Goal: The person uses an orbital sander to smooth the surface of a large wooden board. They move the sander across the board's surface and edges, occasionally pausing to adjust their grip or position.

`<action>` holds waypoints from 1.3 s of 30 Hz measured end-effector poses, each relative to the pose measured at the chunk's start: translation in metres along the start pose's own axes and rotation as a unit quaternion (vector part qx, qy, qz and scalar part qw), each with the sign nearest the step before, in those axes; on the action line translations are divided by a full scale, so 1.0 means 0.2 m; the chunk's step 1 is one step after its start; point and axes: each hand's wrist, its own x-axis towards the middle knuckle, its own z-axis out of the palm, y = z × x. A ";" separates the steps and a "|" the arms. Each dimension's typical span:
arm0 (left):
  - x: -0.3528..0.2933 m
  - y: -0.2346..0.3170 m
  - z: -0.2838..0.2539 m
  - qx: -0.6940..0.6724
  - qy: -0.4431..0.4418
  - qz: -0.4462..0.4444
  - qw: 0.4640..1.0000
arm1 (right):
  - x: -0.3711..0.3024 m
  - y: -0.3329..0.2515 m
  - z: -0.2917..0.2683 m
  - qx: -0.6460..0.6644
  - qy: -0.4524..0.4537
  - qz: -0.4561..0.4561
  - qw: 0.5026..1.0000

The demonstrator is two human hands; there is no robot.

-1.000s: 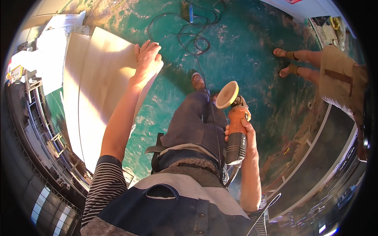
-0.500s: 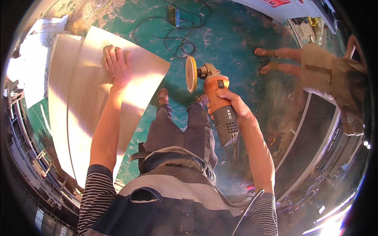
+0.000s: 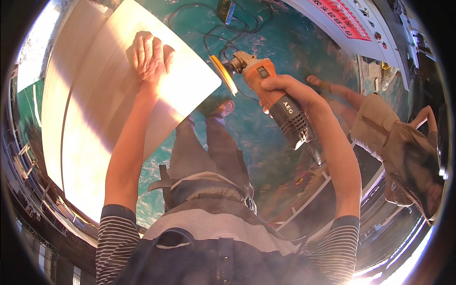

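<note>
My left hand (image 3: 151, 59) lies flat on a pale wooden panel (image 3: 111, 99), its fingers stretched toward the far edge. A second panel (image 3: 64, 71) of similar wood lies along the first one's left side. In my right hand (image 3: 289, 92) is an orange and black angle grinder (image 3: 268, 78), gripped round its body. The grinder carries a yellow-edged round disc (image 3: 223, 75), tilted on edge beside the panel's right corner. Whether the disc touches that corner I cannot make out. The power cord leaves the grinder's rear end.
Black cable (image 3: 209, 35) loops over the green floor (image 3: 280, 52), near a small blue box (image 3: 230, 13). At the far right stands a white machine (image 3: 365, 28) with a red label. Another person (image 3: 380, 126) in tan clothes is at the right.
The grinder has tilted, its disc shifting left to the panel's corner. My view has turned, so panels, cable and the other person sit differently. The left hand stays flat on the panel.
</note>
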 end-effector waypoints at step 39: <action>0.39 0.31 0.24 -0.005 -0.080 -0.003 0.997 | 0.17 0.44 0.50 0.549 0.138 -0.095 0.819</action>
